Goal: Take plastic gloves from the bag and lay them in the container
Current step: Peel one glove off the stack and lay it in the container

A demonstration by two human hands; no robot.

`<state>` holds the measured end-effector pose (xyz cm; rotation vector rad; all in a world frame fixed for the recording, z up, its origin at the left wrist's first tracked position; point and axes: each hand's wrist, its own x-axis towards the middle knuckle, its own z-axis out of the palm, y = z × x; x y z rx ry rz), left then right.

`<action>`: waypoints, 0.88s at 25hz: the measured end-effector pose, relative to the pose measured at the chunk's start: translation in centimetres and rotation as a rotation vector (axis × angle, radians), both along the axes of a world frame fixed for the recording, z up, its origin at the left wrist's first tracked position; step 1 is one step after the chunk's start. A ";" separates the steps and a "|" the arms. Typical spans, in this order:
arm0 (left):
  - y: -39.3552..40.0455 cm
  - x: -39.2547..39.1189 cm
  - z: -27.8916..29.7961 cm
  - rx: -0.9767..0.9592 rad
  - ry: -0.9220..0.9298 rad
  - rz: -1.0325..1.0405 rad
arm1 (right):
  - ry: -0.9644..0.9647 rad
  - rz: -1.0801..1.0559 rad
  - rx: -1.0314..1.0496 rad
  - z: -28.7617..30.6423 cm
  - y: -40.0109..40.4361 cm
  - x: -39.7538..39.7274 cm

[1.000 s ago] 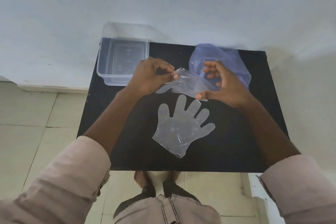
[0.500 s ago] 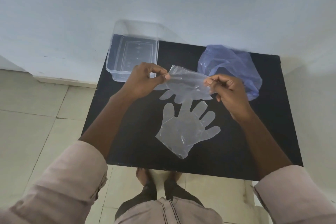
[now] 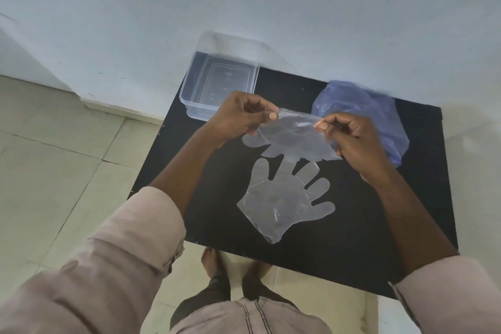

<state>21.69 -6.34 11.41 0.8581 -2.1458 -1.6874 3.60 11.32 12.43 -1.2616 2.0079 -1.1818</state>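
A clear plastic glove (image 3: 294, 141) hangs stretched above the black table (image 3: 366, 225), fingers pointing down toward me. My left hand (image 3: 241, 116) pinches its cuff at the left corner and my right hand (image 3: 352, 138) pinches the right corner. A second clear glove (image 3: 284, 203) lies flat on the table just below, fingers pointing away from me. The bluish plastic bag (image 3: 374, 111) sits crumpled at the back right, behind my right hand. The clear rectangular container (image 3: 217, 84) stands at the back left corner, with nothing visible inside.
A pale wall (image 3: 244, 8) rises directly behind the table. Tiled floor (image 3: 54, 157) lies to the left and below the table's near edge, where my bare feet (image 3: 233, 266) stand.
My right hand has closed from spread fingers into a pinch on the glove's cuff. Both hands now pull the held glove out flat. The camera view has shifted.
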 end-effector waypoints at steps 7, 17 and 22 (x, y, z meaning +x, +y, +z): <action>0.9 0.7 2.1 0.024 -0.006 0.076 | -0.030 0.025 0.000 1.8 0.2 -0.8; 0.7 2.7 8.0 0.140 0.143 0.152 | -0.234 -0.247 -0.081 8.0 -2.4 4.2; -1.0 5.6 8.3 0.174 0.241 0.156 | -0.369 -0.246 -0.098 8.5 -3.6 8.0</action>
